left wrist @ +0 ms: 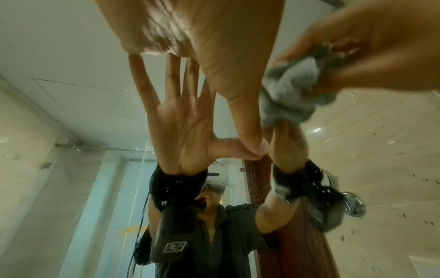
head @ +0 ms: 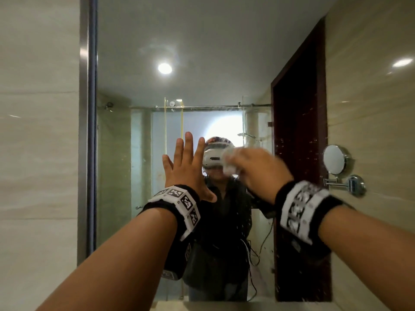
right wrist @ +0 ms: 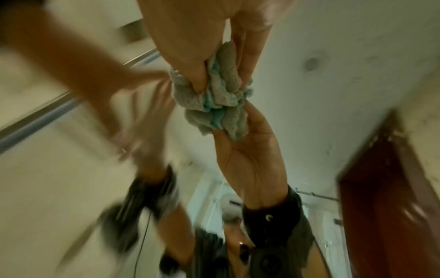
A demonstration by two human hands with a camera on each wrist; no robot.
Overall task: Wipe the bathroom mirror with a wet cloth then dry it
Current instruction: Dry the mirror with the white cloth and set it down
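The right hand (head: 260, 169) has its grip pinched on a crumpled grey terry cloth with a pale blue stripe (right wrist: 215, 97), thumb on one side and fingers on the other, the nubby wad bunched into soft folds and pressed against the large flat glass bathroom mirror (head: 202, 52); in the right wrist view the cloth meets its own reflection at the glass. Just left of that grip, the left hand (head: 186, 169) lies flat, its grip spread wide, fingers straight and fanned, fingertips and thumb tip touching the smooth mirror in the left wrist view and holding nothing. Both wrists carry black fabric bands with white blocks printed in black square codes (head: 182, 205). Right of the cloth grip, dark specks and droplets dot the glass over the reflected dark red wooden door (head: 298, 153). Further right, a small round chrome-rimmed shaving mirror on a folding metal arm (head: 335, 159) stands out from the glossy beige tiled wall (head: 370, 108). Left of the spread hand runs the mirror's brushed metal edge strip (head: 86, 131).
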